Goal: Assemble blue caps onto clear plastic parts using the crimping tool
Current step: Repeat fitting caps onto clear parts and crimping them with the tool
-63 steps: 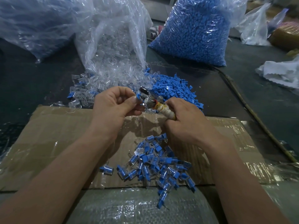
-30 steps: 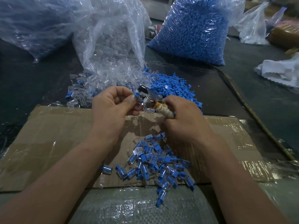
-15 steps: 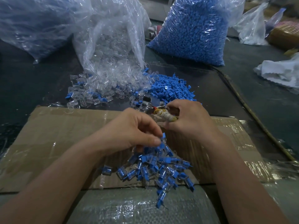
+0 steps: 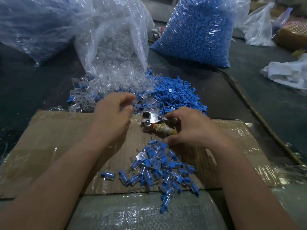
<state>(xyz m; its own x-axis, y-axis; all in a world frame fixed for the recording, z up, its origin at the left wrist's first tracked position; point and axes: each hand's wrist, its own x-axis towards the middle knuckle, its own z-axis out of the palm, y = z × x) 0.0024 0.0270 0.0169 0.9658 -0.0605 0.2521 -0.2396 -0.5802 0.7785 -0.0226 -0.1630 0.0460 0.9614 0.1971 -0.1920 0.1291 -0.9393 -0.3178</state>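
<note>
Crimper (image 4: 153,121) gripped in my right hand (image 4: 196,128), at far edge of cardboard (image 4: 49,138). Left hand (image 4: 113,113) loosely curled, holding nothing, over clear parts (image 4: 103,85) beside blue caps (image 4: 176,95).

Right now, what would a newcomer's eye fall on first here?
Probably the big bag of blue caps at the back, right of centre, and beside it the clear bag spilling clear parts. Nearer, the right hand grips the crimping tool over the cardboard, beside a heap of assembled pieces, while the left hand hovers by those parts.
</note>
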